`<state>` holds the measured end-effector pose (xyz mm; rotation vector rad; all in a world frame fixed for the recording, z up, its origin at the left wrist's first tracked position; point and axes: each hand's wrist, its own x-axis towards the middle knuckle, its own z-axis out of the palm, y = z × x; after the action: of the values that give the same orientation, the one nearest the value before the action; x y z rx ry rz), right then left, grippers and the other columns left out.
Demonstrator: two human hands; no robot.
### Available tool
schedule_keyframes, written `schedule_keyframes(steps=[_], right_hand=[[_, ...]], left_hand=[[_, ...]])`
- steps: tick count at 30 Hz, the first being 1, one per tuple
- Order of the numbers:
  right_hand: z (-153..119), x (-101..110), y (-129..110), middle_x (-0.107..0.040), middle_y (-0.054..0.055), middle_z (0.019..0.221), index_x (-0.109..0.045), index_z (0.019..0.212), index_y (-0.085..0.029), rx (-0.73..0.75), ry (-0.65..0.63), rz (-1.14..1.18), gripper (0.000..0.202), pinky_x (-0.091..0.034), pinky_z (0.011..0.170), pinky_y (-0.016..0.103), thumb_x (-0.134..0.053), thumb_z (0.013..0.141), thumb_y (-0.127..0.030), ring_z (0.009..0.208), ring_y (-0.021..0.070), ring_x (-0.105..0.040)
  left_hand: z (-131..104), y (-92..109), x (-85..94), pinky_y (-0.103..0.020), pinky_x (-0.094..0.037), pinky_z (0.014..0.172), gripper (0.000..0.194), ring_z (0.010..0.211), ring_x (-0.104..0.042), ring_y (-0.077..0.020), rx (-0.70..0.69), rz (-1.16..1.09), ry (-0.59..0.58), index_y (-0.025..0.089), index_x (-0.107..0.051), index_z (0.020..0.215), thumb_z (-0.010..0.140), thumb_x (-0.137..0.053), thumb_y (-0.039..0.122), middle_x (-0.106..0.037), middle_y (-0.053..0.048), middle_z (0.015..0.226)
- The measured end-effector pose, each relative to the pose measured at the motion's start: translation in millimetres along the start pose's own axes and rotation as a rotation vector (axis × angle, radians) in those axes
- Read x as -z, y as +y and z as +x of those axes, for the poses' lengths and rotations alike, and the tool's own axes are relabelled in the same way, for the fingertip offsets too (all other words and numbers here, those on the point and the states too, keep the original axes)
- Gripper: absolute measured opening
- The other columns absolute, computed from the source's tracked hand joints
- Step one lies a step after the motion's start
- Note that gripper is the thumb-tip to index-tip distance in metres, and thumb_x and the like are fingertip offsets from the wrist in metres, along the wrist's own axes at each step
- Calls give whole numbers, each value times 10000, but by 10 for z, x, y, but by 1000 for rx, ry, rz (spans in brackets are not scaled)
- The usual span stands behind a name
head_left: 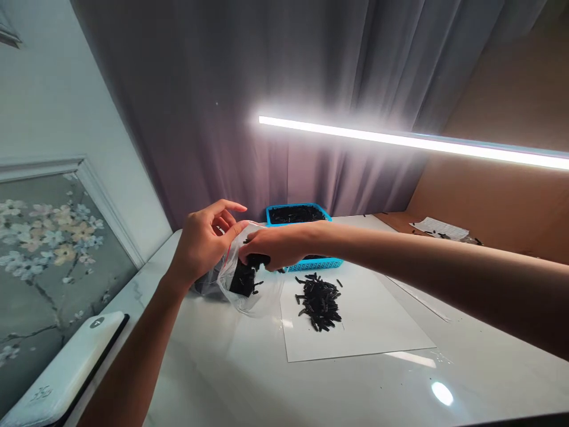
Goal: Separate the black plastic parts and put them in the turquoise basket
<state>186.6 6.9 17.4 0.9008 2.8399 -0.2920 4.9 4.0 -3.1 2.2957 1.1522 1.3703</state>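
Note:
My left hand (207,234) pinches the rim of a clear zip bag (262,302) near its red seal line, with the index finger stretched out above. Inside the bag's open mouth lie small black stick-like pieces (242,280). My right hand (275,246) reaches across to that mouth, fingers curled down around a clump of the black pieces; its fingertips are partly hidden. To the right of the bag, a loose heap of black pieces (320,302) rests on a white board (373,332).
Behind my right forearm stand blue baskets (313,265), the far one filled with black pieces. A white power bank (75,367) leans at the left by the wall. Papers (438,227) lie on the brown surface at the right. A bright tube light (400,139) crosses above the table.

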Motion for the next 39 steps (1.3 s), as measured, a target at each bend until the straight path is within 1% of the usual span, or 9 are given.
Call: schedule_keyframes(steps=[2,7,14,18,24,29,32,35,39], right_hand=[[-209,49,-8,-626,31,1030,-623,1129,-198,2,-2,16,417,-435,662,276,-624,763,2,784,151,-543],[-736,21,105,-635,8,959,-621,1069,-208,-113,16,93,328,-391,623,255,-646,772,-72,764,143,-546],[-1119,-667,518,-624,56,922,-666,1010,-180,-357,14,147,338,-399,658,283,-644,717,-12,864,205,-568],[-1185,-1066,747,-630,56,968,-658,1014,-158,-454,47,201,310,-452,706,311,-658,732,-31,844,202,-593],[-1265,-1306,876,-664,100,1132,-656,1154,-195,-477,171,318,395,-469,851,364,-672,764,-142,1017,265,-615],[-1392,-1444,948,-689,89,1166,-691,1131,-212,-435,225,406,345,-453,927,392,-657,788,-182,1071,281,-623],[-1519,-1497,990,-687,90,1225,-681,1184,-214,-427,259,454,361,-429,993,430,-653,827,-252,1151,302,-599],[-1694,-1499,992,-686,69,1265,-671,1236,-243,-403,275,504,368,-436,1016,423,-619,876,-302,1178,288,-605],[-2032,-1507,896,-616,26,1399,-619,1327,-322,-402,290,550,410,-409,1077,426,-585,922,-378,1300,286,-540]], left_hand=[[2,-2,-2,-238,-500,582,193,621,-620,-135,2,12,4,246,-699,1008,840,-699,340,-640,25,687],[15,-27,-10,-240,-504,588,188,634,-630,-136,5,23,22,237,-702,1007,841,-694,324,-644,18,708],[12,-36,-19,-238,-496,607,209,653,-631,-137,24,5,20,226,-697,1012,844,-703,350,-637,17,713],[-1,-39,-24,-241,-466,599,311,608,-574,-128,-11,-70,-201,224,-686,1066,917,-598,482,-594,30,662],[6,-77,-139,-279,-466,804,361,850,-619,-174,-64,-29,-244,241,-705,1079,950,-529,529,-684,-11,887],[-33,-87,-298,-352,-419,1010,432,1142,-577,-229,-162,-123,-522,289,-687,1145,961,-446,597,-653,-27,1208],[-110,-41,-406,-378,-410,1041,396,1213,-541,-248,-165,-53,-669,294,-720,1050,950,-476,589,-592,-21,1316],[-222,36,-531,-363,-439,1012,352,1183,-566,-244,-158,-12,-828,283,-717,1025,938,-522,563,-611,-20,1297],[-479,67,-721,-362,-470,986,383,1136,-613,-237,-46,102,-1052,322,-625,1243,942,-535,541,-665,-16,1244]])
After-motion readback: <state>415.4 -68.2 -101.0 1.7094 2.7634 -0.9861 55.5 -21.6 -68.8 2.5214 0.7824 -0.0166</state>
